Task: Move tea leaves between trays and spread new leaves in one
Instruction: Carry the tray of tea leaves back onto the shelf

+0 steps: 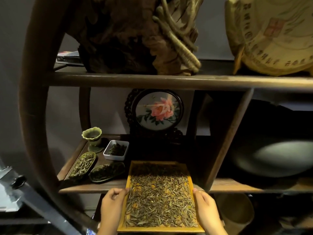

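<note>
**Evenly held: a leaf-filled tray half on the shelf**

Leftmost on the dark wooden shelf sit the smaller vessels, grouped close so each sample stays apart: a pale green lobed ceramic cup, two long dark leaf-shaped dishes of tea, and a white square porcelain dish of dark green leaves.

Next comes the left hand, fingers curled round the left rim of the yellow rectangular wooden tray, thumb on top. The tray's far end rests on the shelf below a round framed peony embroidery; its near end overhangs, so both hands carry that weight.

Its pale, needle-like tea leaves lie in a thin, even layer (a level grip probably keeps them from sliding).

The right hand mirrors the left, fingers wrapped round the right rim.
</note>
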Demonstrator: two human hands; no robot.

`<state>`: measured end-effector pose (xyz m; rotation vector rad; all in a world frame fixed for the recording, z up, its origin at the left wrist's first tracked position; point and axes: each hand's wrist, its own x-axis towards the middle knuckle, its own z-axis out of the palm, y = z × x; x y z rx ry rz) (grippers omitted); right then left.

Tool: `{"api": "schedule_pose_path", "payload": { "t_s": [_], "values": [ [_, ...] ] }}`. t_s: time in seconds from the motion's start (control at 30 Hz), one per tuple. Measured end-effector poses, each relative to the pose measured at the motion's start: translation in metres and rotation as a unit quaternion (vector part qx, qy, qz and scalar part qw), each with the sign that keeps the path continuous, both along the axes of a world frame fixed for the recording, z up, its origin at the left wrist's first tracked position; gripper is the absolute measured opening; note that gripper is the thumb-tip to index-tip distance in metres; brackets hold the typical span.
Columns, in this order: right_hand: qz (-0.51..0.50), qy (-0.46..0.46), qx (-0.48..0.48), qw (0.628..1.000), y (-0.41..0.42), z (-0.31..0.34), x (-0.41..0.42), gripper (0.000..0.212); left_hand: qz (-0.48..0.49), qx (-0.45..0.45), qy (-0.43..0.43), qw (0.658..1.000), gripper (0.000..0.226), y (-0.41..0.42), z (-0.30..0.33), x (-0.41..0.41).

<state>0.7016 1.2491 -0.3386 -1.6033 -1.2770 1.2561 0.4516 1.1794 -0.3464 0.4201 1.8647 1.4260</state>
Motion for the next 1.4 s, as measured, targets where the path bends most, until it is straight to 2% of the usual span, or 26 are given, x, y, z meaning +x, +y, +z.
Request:
{"api": "schedule_pose_path", "payload": {
  "t_s": [0.1,0.2,0.4,0.47,0.53,0.63,0.7,0.77,0.9,0.97,1.03,1.1,1.17,1.4],
  "values": [
    [-0.014,0.015,-0.014,1.0,0.002,-0.002,0.0,0.038,0.017,-0.005,-0.014,1.0,0.023,0.003,-0.002,0.002],
    [-0.029,0.028,-0.027,0.999,0.004,-0.001,-0.001,0.041,0.042,-0.019,0.001,0.999,0.038,0.005,-0.001,0.003],
    [-0.069,0.073,-0.091,0.991,0.01,0.005,-0.008,0.037,0.053,-0.019,0.028,0.998,0.044,0.007,0.003,0.003],
    [-0.078,0.082,-0.085,0.99,0.011,0.006,-0.009,0.036,0.031,-0.009,0.01,0.999,0.044,0.006,0.002,-0.001],
    [-0.078,0.083,-0.08,0.99,0.009,0.006,-0.01,0.035,-0.014,-0.002,-0.025,1.0,0.035,0.001,0.001,-0.008],
    [-0.056,0.075,-0.091,0.991,0.007,0.005,-0.009,0.045,-0.091,0.024,-0.088,0.992,0.016,-0.012,-0.001,-0.019],
    [-0.028,0.082,-0.105,0.991,0.006,0.005,-0.005,0.048,-0.14,0.035,-0.098,0.985,0.016,-0.023,-0.005,-0.024],
    [0.001,0.112,-0.113,0.987,0.003,0.005,0.0,0.045,-0.177,0.048,-0.071,0.98,0.033,-0.034,-0.012,-0.028],
    [0.068,0.101,-0.073,0.99,-0.016,0.0,0.018,0.024,-0.278,0.05,-0.009,0.959,0.096,-0.052,-0.016,-0.028],
    [0.136,0.08,-0.056,0.986,-0.027,-0.006,0.029,0.045,-0.303,0.053,0.025,0.951,0.11,-0.056,-0.018,-0.026],
    [0.186,0.045,-0.049,0.98,-0.035,-0.01,0.036,0.072,-0.287,0.058,0.055,0.955,0.106,-0.058,-0.02,-0.022],
    [0.201,-0.019,-0.018,0.979,-0.038,-0.014,0.036,0.086,-0.251,0.074,0.087,0.961,0.092,-0.057,-0.023,-0.018],
    [0.194,-0.053,0.025,0.979,-0.04,-0.017,0.033,0.084,-0.227,0.077,0.105,0.965,0.081,-0.056,-0.025,-0.014],
    [0.125,-0.088,0.117,0.981,-0.031,-0.027,0.026,0.063,-0.165,0.064,0.126,0.976,0.066,-0.042,-0.027,-0.006]
  ]
}}
